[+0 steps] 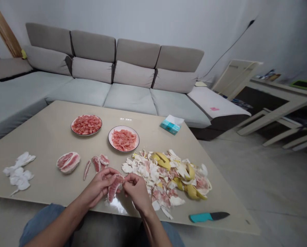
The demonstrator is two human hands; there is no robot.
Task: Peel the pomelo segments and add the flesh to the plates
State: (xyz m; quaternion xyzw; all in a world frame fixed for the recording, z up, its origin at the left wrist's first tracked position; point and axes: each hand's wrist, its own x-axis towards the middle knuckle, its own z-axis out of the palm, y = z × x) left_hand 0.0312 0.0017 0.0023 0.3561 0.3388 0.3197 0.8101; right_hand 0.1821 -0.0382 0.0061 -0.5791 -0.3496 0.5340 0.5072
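Note:
A pinkish pomelo segment is held up over the table's near edge. My left hand is closed around its left side, thumb on top. At the segment's upper right end, the fingertips of my right hand are pinched together on its edge; whether they grip membrane or flesh is too small to tell. Just beyond my left hand lie several loose pomelo segments. To their left sits a larger peeled pomelo piece. A wide heap of peel and membrane scraps spreads right of my right hand.
Two plates hold pink pulp, the left plate and the right plate. A knife with a teal handle lies near the front right edge. Crumpled tissues are at left, a tissue box at back right. Behind stands a sofa.

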